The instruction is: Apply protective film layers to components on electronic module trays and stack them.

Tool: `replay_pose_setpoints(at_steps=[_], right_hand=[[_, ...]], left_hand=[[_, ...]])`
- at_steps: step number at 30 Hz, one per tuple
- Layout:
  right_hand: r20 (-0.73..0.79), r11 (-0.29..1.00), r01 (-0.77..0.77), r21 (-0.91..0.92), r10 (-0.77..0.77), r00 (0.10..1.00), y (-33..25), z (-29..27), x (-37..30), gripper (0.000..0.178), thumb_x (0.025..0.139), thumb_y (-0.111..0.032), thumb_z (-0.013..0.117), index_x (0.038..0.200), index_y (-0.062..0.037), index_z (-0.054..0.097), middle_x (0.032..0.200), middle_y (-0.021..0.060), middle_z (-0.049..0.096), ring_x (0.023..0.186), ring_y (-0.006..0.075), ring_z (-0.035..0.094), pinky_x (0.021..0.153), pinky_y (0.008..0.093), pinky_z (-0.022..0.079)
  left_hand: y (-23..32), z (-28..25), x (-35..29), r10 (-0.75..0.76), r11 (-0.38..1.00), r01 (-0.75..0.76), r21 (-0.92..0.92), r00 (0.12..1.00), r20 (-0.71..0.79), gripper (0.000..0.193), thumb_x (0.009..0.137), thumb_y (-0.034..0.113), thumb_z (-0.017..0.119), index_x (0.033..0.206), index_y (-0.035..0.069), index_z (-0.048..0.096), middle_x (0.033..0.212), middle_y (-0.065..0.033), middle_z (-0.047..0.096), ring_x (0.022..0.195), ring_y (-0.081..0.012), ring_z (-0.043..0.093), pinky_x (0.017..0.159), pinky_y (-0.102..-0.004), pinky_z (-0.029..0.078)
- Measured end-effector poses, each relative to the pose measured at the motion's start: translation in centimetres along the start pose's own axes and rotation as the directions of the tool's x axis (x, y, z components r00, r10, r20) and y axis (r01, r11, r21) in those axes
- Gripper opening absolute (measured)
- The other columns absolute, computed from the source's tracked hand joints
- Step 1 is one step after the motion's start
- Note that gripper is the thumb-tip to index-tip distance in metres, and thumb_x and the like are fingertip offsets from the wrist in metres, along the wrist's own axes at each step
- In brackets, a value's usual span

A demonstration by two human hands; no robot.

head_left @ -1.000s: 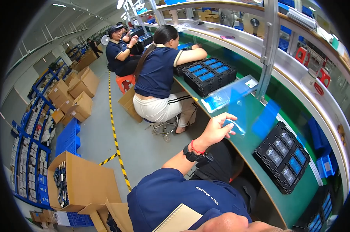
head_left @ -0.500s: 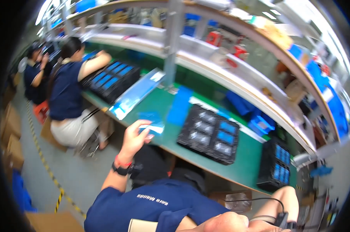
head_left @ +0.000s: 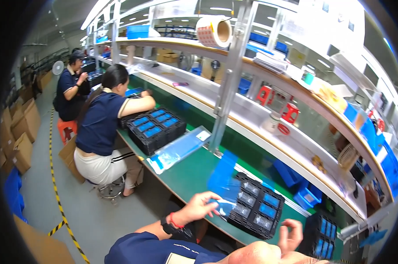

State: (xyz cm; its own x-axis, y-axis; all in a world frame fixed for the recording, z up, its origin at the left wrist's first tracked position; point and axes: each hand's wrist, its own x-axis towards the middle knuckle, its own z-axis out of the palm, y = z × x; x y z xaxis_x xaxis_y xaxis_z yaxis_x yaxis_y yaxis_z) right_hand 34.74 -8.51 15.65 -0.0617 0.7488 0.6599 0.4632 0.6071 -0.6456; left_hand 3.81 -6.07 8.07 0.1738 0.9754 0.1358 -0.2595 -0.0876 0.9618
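My left hand [head_left: 199, 207] is closed, with thumb and fingertips pinching a small clear bluish plastic film [head_left: 225, 207] at the near left edge of a black tray [head_left: 253, 215]. Clear pieces and blue pieces [head_left: 267, 210] lie in the tray's compartments. A larger sheet of blue film [head_left: 223, 169] lies on the bench just left of the tray. My right hand [head_left: 290, 235] hovers by the tray's near right corner, its fingers loosely curled and apart with nothing seen in them.
A second black tray [head_left: 322, 235] with blue pieces stands at the right. Leftward on the green bench [head_left: 177, 180] lie a clear-and-blue plastic packet [head_left: 179, 149] and a stack of black trays [head_left: 157, 130], where a co-worker [head_left: 104, 127] sits. A metal post [head_left: 229, 79] and shelf rise behind.
My left hand has carried the film rightward to the tray's edge. My right hand has come up from the bench's right end to beside the tray. The head view has tilted up and left.
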Motion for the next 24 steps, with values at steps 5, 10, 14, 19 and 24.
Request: replay_pose_setpoints(at_steps=[5, 10, 14, 19, 24], right_hand=[[0.338, 0.715, -0.563, 0.414, 0.454, 0.824, 9.1, 7.5, -4.7, 0.058, 0.081, 0.002, 0.064, 0.132, -0.0097, 0.040, 0.095, 0.0110, 0.061, 0.086, 0.0159, 0.060, 0.078, 0.0299, 0.049], [0.441, 0.907, -0.368, 0.204, 0.251, 0.862, 12.3, 9.4, -5.6, 0.065, 0.074, -0.005, 0.075, 0.131, -0.0101, 0.044, 0.095, 0.0104, 0.060, 0.085, 0.0174, 0.061, 0.077, 0.0299, 0.050], [0.584, 0.970, -0.234, 0.070, 0.150, 0.798, 9.8, 8.1, -3.6, 0.047, 0.076, -0.017, 0.073, 0.119, -0.0062, 0.057, 0.095, 0.0108, 0.056, 0.081, 0.0240, 0.056, 0.076, 0.0321, 0.047], [0.486, 0.484, -0.852, 0.198, 0.707, 0.514, 14.4, 8.5, -6.2, 0.030, 0.069, -0.006, 0.077, 0.086, -0.0079, 0.052, 0.072, 0.0049, 0.057, 0.063, 0.0132, 0.057, 0.056, 0.0252, 0.048], [0.382, 0.912, 0.359, 0.200, -0.410, 0.828, 14.3, 8.3, -5.5, 0.031, 0.070, 0.000, 0.073, 0.098, -0.0023, 0.060, 0.070, 0.0092, 0.059, 0.063, 0.0247, 0.057, 0.059, 0.0303, 0.046]], left_hand=[[-2.4, 2.3, 1.1, -0.061, 0.996, 0.071, -0.057, 0.984, 0.167, 0.034, 0.092, 0.006, 0.051, 0.126, 0.006, 0.047, 0.108, -0.0054, 0.057, 0.079, -0.0105, 0.062, 0.060, -0.0204, 0.049], [-2.3, 2.9, 1.5, -0.063, 0.997, 0.071, -0.022, 0.969, 0.237, 0.052, 0.092, 0.005, 0.051, 0.140, 0.010, 0.032, 0.124, -0.0067, 0.050, 0.086, -0.0104, 0.060, 0.069, -0.0216, 0.050], [-2.2, 2.5, 2.8, 0.104, 0.984, -0.139, 0.110, 0.954, 0.280, 0.062, 0.091, 0.006, 0.052, 0.145, 0.013, 0.022, 0.119, -0.0114, 0.057, 0.067, -0.0083, 0.061, 0.056, -0.0197, 0.051], [-5.9, 2.7, 2.1, 0.236, 0.950, -0.293, 0.110, 0.902, 0.363, 0.050, 0.089, 0.007, 0.055, 0.136, 0.008, 0.039, 0.105, -0.0084, 0.065, 0.072, -0.0091, 0.061, 0.064, -0.0237, 0.051], [-5.6, 3.4, 0.8, 0.146, 0.979, -0.185, 0.089, 0.932, 0.331, 0.020, 0.088, 0.007, 0.058, 0.107, 0.000, 0.061, 0.091, -0.0072, 0.066, 0.082, -0.0109, 0.060, 0.072, -0.0255, 0.047]])
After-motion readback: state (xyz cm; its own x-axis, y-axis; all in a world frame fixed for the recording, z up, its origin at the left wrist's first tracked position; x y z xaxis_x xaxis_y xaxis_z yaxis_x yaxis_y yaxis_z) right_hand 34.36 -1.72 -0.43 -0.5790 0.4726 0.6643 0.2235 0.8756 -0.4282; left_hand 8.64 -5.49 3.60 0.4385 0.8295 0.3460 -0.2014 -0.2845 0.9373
